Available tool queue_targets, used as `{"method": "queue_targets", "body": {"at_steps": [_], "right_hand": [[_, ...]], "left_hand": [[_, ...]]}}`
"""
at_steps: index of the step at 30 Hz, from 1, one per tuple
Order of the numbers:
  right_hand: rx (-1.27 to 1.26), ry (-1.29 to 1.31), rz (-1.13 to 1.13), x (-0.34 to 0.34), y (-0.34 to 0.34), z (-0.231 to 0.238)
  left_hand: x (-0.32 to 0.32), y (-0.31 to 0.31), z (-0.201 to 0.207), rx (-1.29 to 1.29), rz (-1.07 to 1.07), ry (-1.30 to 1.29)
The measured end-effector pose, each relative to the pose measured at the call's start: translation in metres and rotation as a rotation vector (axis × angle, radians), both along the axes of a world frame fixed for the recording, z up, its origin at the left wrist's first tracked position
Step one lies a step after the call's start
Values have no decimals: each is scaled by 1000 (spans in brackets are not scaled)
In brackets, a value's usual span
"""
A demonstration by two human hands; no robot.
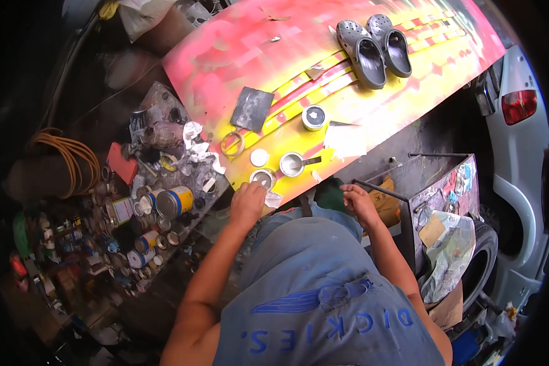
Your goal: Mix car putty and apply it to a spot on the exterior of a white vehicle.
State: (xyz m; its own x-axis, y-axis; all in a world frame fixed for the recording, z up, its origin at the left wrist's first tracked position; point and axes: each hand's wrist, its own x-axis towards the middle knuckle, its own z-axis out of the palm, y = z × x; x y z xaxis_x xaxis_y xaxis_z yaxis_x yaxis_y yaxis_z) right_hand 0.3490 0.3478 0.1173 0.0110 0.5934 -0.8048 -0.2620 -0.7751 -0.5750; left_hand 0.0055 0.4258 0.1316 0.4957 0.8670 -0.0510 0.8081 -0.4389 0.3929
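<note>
My left hand (248, 204) has its fingers curled against the near side of a small open cup (262, 177) with greyish contents, at the panel's near edge. A scrap of white paper (273, 199) lies beside it. My right hand (360, 203) hangs off the panel's edge with its fingers closed; anything pinched in them is too small to make out. Dark green cloth (331, 194) shows next to it. Close by on the panel stand a metal cup with a dark handle (291, 164), a white lid (259, 158) and a can with a dark-stained top (313, 118).
The pink and yellow painted panel (213, 67) carries dark clogs (370, 61), a black sandpaper sheet (252, 108), a tape roll (232, 144) and white paper (345, 140). Paint cans (175, 202) crowd the left bench. At right are a metal-framed cart (442, 177), a tyre (483, 262) and a car (518, 165).
</note>
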Motion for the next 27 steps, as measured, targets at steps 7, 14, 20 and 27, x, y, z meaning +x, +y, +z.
{"method": "queue_targets", "body": {"at_steps": [7,14,20,27], "right_hand": [[52,-84,159,-23,-4,6],[195,-243,375,-41,-1,-13],[349,-270,700,-88,30,-15],[324,-153,719,-130,54,-34]], "left_hand": [[-1,-4,-8,57,138,-148],[-16,-14,-64,-126,669,-340],[1,2,-78,-736,859,-627],[7,22,-43,-1029,925,-672]]}}
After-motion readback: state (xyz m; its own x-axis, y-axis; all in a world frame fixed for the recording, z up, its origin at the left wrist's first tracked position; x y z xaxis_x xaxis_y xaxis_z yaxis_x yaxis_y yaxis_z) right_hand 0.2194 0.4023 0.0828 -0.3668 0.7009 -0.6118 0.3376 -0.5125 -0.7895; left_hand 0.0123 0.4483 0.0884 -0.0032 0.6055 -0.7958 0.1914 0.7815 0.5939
